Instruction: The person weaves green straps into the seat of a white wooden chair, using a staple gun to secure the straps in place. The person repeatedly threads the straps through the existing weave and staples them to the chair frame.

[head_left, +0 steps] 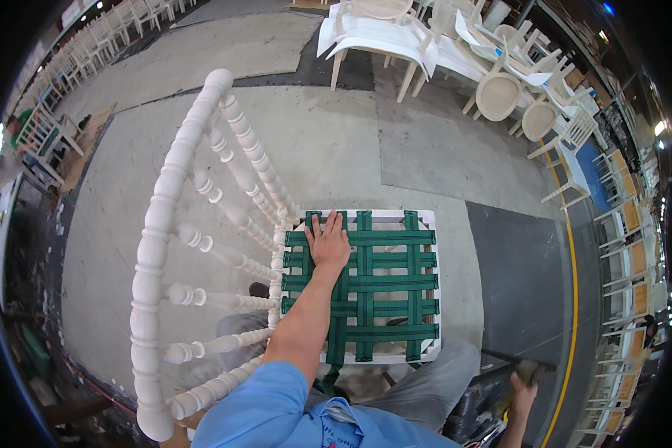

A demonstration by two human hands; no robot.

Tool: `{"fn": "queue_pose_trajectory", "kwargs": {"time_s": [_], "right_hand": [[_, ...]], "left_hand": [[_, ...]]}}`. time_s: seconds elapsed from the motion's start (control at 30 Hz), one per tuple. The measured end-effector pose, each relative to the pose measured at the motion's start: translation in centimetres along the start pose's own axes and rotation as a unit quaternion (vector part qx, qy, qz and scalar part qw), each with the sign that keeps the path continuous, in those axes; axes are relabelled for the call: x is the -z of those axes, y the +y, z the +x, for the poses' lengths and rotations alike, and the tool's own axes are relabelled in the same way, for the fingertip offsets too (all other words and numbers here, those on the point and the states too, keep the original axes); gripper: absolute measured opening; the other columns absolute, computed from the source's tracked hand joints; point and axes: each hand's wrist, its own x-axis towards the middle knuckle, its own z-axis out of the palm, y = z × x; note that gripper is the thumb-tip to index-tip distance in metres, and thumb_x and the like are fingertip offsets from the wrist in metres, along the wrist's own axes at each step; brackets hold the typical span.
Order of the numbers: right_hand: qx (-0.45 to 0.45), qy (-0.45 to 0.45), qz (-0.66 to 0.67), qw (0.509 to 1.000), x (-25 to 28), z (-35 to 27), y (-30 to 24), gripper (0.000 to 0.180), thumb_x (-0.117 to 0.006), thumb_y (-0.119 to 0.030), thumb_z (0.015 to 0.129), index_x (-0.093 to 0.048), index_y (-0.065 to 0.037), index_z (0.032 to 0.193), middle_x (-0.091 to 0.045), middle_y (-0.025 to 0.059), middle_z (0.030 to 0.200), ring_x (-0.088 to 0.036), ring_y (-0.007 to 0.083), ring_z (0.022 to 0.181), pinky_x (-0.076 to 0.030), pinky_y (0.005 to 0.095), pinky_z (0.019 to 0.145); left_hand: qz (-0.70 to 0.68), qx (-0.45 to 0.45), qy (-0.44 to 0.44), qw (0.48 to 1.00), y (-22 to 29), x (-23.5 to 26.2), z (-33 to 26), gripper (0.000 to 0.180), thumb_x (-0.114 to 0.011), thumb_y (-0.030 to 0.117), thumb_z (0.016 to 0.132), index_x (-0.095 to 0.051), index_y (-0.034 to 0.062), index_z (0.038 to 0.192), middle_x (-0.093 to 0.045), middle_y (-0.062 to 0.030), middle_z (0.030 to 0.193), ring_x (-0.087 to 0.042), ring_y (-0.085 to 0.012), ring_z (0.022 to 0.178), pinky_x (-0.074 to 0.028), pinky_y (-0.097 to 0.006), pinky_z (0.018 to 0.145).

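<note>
A white chair with turned, beaded spindles in its backrest (154,246) stands before me, the back on my left. Dark green webbing straps (387,283) cross one another in a weave over its white seat frame (434,254). My left hand (328,240) lies flat with its fingers stretched out on the webbing near the far left corner of the seat. One strap runs down over the near edge and hangs loose. Low on the right, away from the chair, my right hand (525,390) is closed round a dark, blurred object whose kind I cannot make out.
My grey-trousered legs are beside and under the seat. Beige chairs (498,95) and white-covered tables (381,37) stand at the far right. More chairs (623,299) line the right side past a yellow floor line (573,299). Far left, a person sits near a white chair (48,142).
</note>
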Motion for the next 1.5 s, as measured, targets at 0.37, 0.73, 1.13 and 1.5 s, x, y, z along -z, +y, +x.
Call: {"fn": "queue_pose_trajectory", "kwargs": {"time_s": [0.37, 0.73, 1.13, 1.5], "right_hand": [[-0.039, -0.434, 0.059, 0.898, -42.7, 6.0, -18.0, 0.036, -0.078, -0.036, 0.098, -0.066, -0.01, 0.12, -0.066, 0.0013, 0.097, -0.061, 0.0137, 0.066, -0.048, 0.031, 0.056], [-0.023, -0.472, -0.017, 0.881, -55.4, 6.1, -17.6, 0.032, -0.075, -0.039, 0.099, -0.065, -0.009, 0.105, -0.065, 0.0032, 0.088, -0.061, 0.0157, 0.057, -0.05, 0.0321, 0.049], [0.024, -0.456, -0.034, 0.889, -56.8, 4.9, -17.6, 0.031, -0.075, -0.034, 0.099, -0.063, -0.006, 0.092, -0.062, 0.0029, 0.076, -0.057, 0.0152, 0.05, -0.047, 0.0322, 0.044], [0.018, -0.474, -0.027, 0.88, -57.2, 4.2, -17.9, 0.03, -0.075, -0.036, 0.099, -0.065, -0.008, 0.101, -0.064, 0.0033, 0.082, -0.058, 0.0152, 0.054, -0.048, 0.033, 0.046]], "left_hand": [[-0.034, 0.028, -0.035, 0.998, -1.1, 0.9, 0.7, 0.055, -0.05, 0.031, 0.107, -0.046, 0.0266, 0.162, -0.032, 0.0097, 0.173, -0.018, -0.0354, 0.163, -0.008, -0.061, 0.132], [-0.074, 0.051, -0.035, 0.995, -0.6, 1.1, 0.8, 0.053, -0.053, 0.025, 0.105, -0.053, 0.0272, 0.158, -0.039, 0.0106, 0.17, -0.019, -0.0303, 0.163, -0.007, -0.057, 0.133], [-0.108, 0.023, 0.038, 0.993, -1.3, 0.5, 0.6, 0.06, -0.064, 0.012, 0.093, -0.06, 0.0188, 0.152, -0.046, -0.0004, 0.166, -0.027, -0.0366, 0.16, -0.012, -0.06, 0.131], [-0.165, 0.034, 0.117, 0.979, -2.2, -0.7, 0.4, 0.045, -0.065, 0.005, 0.086, -0.074, 0.0061, 0.13, -0.052, -0.0134, 0.16, -0.036, -0.0416, 0.155, -0.02, -0.06, 0.129]]}}
